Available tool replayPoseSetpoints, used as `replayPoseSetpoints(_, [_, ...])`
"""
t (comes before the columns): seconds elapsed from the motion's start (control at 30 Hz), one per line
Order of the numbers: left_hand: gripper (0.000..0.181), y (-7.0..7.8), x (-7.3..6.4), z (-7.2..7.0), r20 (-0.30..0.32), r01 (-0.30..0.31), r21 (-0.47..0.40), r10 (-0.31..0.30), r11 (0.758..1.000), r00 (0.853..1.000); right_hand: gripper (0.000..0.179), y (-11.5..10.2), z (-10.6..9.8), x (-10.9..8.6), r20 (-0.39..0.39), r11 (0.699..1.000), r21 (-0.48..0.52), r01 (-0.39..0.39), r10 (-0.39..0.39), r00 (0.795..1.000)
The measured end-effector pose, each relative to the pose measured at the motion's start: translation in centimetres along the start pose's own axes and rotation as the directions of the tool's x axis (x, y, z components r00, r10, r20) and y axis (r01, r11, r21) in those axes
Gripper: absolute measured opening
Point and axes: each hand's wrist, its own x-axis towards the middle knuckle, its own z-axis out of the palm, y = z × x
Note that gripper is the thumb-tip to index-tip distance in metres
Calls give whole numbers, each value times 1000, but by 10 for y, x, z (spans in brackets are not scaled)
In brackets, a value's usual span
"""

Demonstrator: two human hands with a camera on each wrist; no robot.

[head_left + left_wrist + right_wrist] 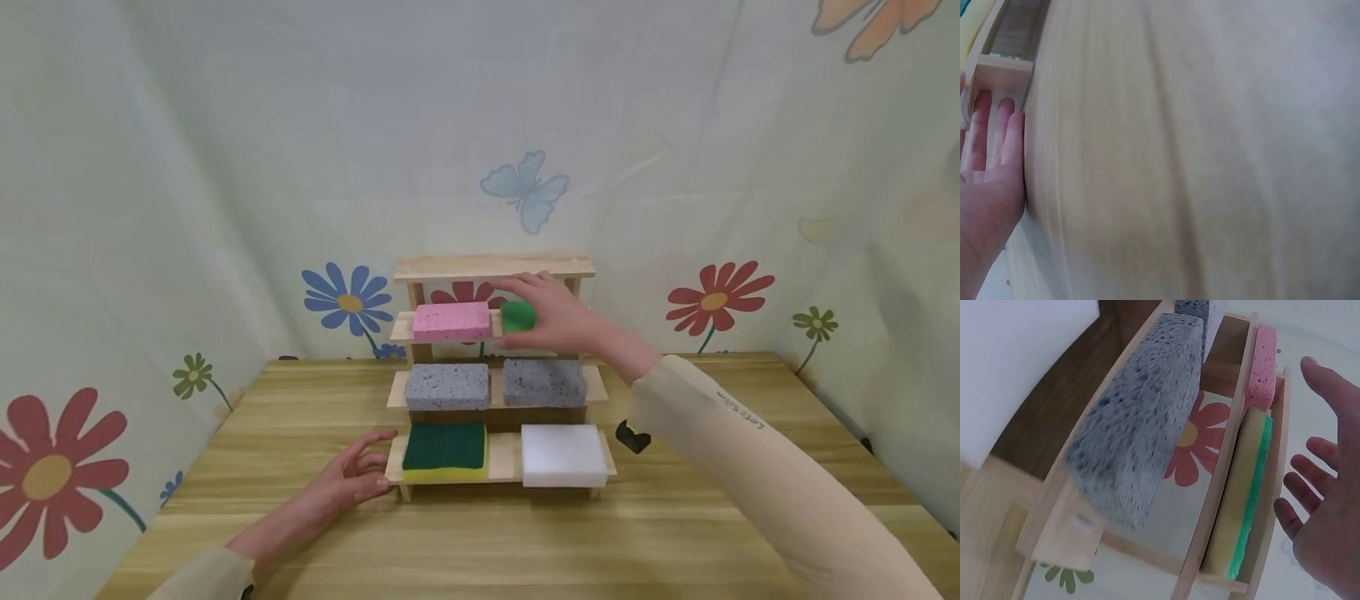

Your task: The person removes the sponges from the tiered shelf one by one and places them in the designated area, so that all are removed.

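A stepped wooden rack (pixel 504 473) holds sponges on its shelves. My left hand (pixel 354 473) is at the left end of its lowest shelf; in the left wrist view its fingers (pixel 980 134) lie straight up to the wooden support (pixel 1004 74). Across the upper part of the rack reaches my right hand (pixel 551 315), fingers spread and bent. It partly hides a green-and-yellow sponge (pixel 517 316) beside a pink sponge (pixel 452 320). In the right wrist view a gap shows between this hand (pixel 1329 481) and that sponge (pixel 1244 494), which stands in the shelf.
Two grey speckled sponges (pixel 447 387) occupy the shelf below the pink one. On the lowest shelf lie a dark green-and-yellow sponge (pixel 446 450) and a white sponge block (pixel 564 455). The wood-grain table (pixel 300 417) meets a flowered cloth backdrop (pixel 300 167).
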Motion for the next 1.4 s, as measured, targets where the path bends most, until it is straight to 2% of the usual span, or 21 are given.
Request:
replayPoseSetpoints(0.13, [73, -1, 2, -1, 33, -23, -48, 25, 999, 999, 78, -5, 5, 13, 5, 1000, 26, 1, -1, 1000])
replayPoseSetpoints(0.33, [73, -2, 2, -1, 49, -20, -44, 23, 999, 999, 73, -9, 12, 26, -11, 997, 80, -7, 8, 1000])
replayPoseSetpoints(0.53, [70, -3, 2, -1, 38, 18, -14, -17, 1000, 999, 69, -5, 24, 36, -5, 987, 152, -55, 56, 998])
replayPoseSetpoints(0.73, [70, -2, 3, 0, 12, 25, -7, -25, 1000, 1000, 66, -4, 28, 43, 19, 962, 247, -116, 114, 993])
replayPoseSetpoints(0.83, [70, -3, 3, -1, 1, 14, -23, -14, 1000, 1000, 66, -4, 30, 45, 21, 956, 260, -133, 132, 991])
replayPoseSetpoints(1.03, [71, -6, 2, -2, 22, -13, -61, 14, 998, 1000, 72, -3, 36, 46, 22, 961, 233, -146, 145, 989])
replayPoseSetpoints(1.4, [71, -4, 3, -1, 11, -5, -63, 6, 998, 1000, 72, -1, 39, 46, 15, 955, 246, -167, 169, 986])
